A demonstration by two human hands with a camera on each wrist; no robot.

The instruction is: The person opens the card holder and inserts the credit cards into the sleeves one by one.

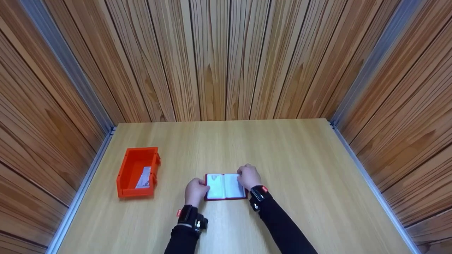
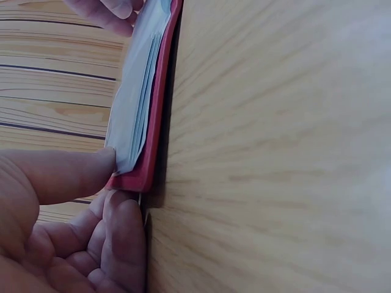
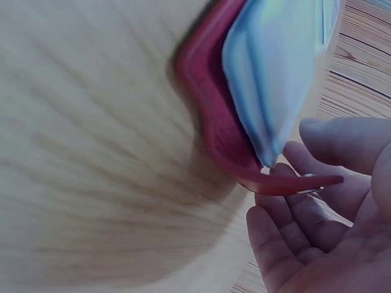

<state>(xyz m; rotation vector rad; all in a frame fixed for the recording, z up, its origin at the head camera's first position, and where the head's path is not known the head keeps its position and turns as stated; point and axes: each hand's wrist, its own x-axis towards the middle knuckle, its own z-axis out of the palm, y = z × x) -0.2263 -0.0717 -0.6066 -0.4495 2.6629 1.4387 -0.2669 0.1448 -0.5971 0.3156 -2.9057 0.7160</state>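
Observation:
A small red card holder [image 1: 225, 198] lies spread open on the table, with clear plastic sleeves [image 1: 233, 187] inside both covers. A faint picture shows in the upper part of the left sleeve. My left hand [image 1: 196, 192] grips its left edge. The left wrist view has the thumb [image 2: 73, 173] on the sleeves and curled fingers against the cover's edge. At the right side, my right hand [image 1: 249, 176] holds the cover's outer edge. In the right wrist view that red cover [image 3: 287, 184] bends upward against the curled fingers, while the thumb stands above it.
An orange bin [image 1: 136, 192] stands on the left of the wooden table [image 1: 300, 158], with a pale printed card [image 1: 144, 177] inside. Wood-panelled walls [image 1: 212, 63] with metal edge strips enclose the table at the back and both sides.

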